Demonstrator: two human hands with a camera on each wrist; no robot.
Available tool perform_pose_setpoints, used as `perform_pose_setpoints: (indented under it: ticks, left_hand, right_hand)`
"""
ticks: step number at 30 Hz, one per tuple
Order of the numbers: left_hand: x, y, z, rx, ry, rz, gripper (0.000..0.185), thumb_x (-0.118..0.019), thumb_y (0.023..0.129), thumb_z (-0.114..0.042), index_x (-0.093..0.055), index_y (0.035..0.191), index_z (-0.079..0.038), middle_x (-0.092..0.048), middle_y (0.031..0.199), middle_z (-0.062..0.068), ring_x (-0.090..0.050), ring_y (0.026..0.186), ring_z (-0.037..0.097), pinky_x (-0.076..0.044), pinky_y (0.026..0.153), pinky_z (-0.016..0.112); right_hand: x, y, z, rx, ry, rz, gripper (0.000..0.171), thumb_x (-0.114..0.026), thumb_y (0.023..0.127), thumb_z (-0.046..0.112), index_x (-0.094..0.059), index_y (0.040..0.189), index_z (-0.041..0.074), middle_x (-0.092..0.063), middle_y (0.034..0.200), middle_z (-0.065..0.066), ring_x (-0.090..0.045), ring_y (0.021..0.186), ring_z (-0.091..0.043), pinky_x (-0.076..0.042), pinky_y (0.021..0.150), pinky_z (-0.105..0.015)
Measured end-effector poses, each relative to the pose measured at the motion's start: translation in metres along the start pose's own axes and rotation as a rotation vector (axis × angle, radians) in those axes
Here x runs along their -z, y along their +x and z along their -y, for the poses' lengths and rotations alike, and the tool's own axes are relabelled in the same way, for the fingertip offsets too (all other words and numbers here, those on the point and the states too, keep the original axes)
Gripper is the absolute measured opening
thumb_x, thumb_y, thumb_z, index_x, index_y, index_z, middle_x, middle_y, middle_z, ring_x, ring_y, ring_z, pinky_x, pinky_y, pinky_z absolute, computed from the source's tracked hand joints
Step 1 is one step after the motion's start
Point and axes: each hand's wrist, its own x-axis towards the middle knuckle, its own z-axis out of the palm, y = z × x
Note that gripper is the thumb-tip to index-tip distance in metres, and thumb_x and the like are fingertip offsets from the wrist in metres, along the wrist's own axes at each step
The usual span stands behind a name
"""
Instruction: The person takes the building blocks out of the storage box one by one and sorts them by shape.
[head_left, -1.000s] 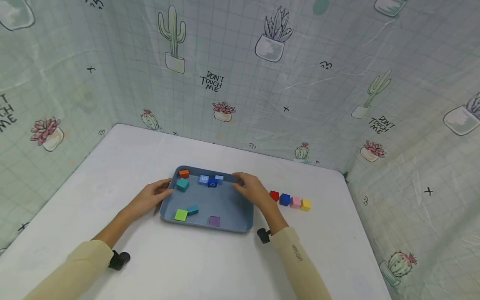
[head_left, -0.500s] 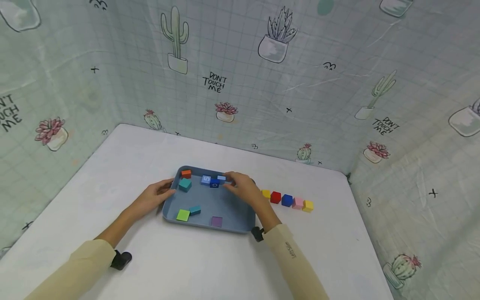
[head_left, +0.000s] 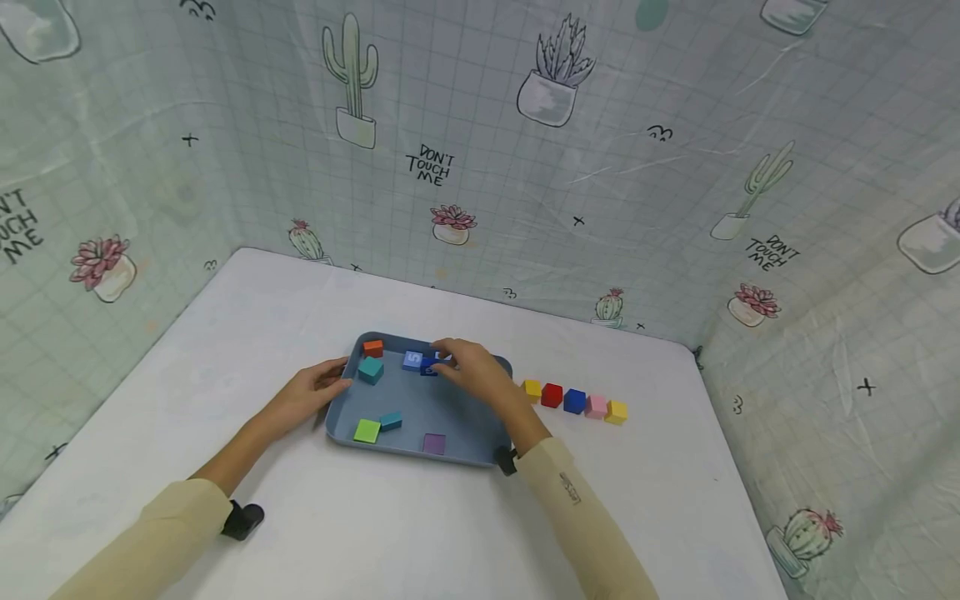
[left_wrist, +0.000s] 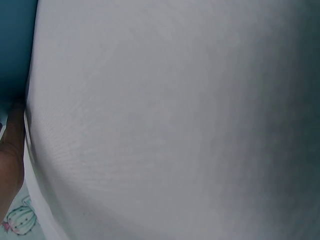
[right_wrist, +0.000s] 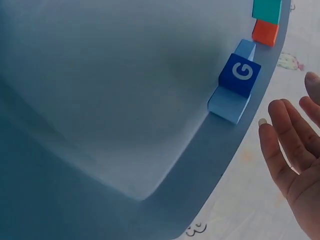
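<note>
Left hand (head_left: 303, 398) rests with relaxed fingers against the left rim of the blue tray (head_left: 457, 433), holding nothing. Over at the tray's far edge sits the dark blue G block (right_wrist: 240, 74), touching the light blue blocks (right_wrist: 231, 103). The right hand (head_left: 471, 372) hovers just beside it, fingers spread and empty, clearly the nearer hand.
</note>
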Motion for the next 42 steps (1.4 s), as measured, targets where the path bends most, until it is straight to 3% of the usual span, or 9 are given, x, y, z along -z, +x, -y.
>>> perform_pose_setpoints:
  ticks: [8,13,24,31,37,42]
  left_hand:
    - [0.001,-0.001,-0.001,0.002,-0.023,0.004,0.063,-0.055,0.096,-0.030,-0.031,0.144,0.003,-0.038,0.140,0.027,-0.042,0.124,0.042,-0.039,0.100,0.049]
    - [0.001,0.000,0.001,-0.017,-0.045,0.008,0.061,-0.055,0.097,-0.028,-0.032,0.144,0.003,-0.038,0.140,0.027,-0.042,0.124,0.041,-0.038,0.101,0.048]
    - [-0.001,0.000,-0.003,-0.008,-0.053,0.004,0.060,-0.056,0.096,-0.027,-0.033,0.143,0.003,-0.039,0.140,0.027,-0.042,0.124,0.041,-0.038,0.101,0.049]
    - [0.000,-0.001,-0.003,-0.009,-0.045,-0.005,0.058,-0.056,0.096,-0.024,-0.033,0.143,0.003,-0.040,0.138,0.027,-0.043,0.123,0.041,-0.039,0.100,0.049]
    - [0.001,-0.002,-0.004,-0.011,-0.034,-0.007,0.058,-0.055,0.097,-0.024,-0.034,0.143,0.003,-0.041,0.138,0.027,-0.044,0.122,0.041,-0.039,0.100,0.050]
    - [0.000,-0.004,-0.003,-0.022,-0.042,-0.002,0.058,-0.055,0.097,-0.025,-0.034,0.143,0.003,-0.040,0.139,0.027,-0.044,0.122,0.041,-0.039,0.100,0.051]
  right_hand:
    - [-0.002,0.011,0.009,0.029,0.008,0.030,0.038,-0.062,0.093,0.022,-0.056,0.128,0.008,-0.063,0.115,-0.006,-0.060,0.094,-0.012,-0.051,0.079,-0.019]
    - [-0.007,0.017,0.012,0.057,-0.046,0.052,0.039,-0.062,0.093,0.024,-0.057,0.128,0.009,-0.063,0.113,-0.005,-0.057,0.091,-0.010,-0.050,0.077,-0.017]
    - [-0.010,0.027,0.024,0.079,-0.078,0.091,0.039,-0.064,0.091,0.021,-0.057,0.128,0.009,-0.063,0.114,-0.004,-0.058,0.094,-0.010,-0.050,0.079,-0.019]
    - [-0.013,0.036,0.030,0.133,-0.127,0.115,0.040,-0.065,0.091,0.019,-0.057,0.128,0.008,-0.062,0.117,-0.006,-0.059,0.103,-0.017,-0.049,0.082,-0.021]
    - [-0.021,0.045,0.035,0.173,-0.169,0.134,0.042,-0.067,0.089,0.019,-0.056,0.129,0.008,-0.061,0.118,-0.006,-0.059,0.101,-0.014,-0.049,0.082,-0.018]
    - [-0.028,0.049,0.041,0.146,-0.160,0.151,0.046,-0.067,0.089,0.018,-0.055,0.132,0.010,-0.059,0.121,-0.005,-0.057,0.106,-0.014,-0.049,0.086,-0.022]
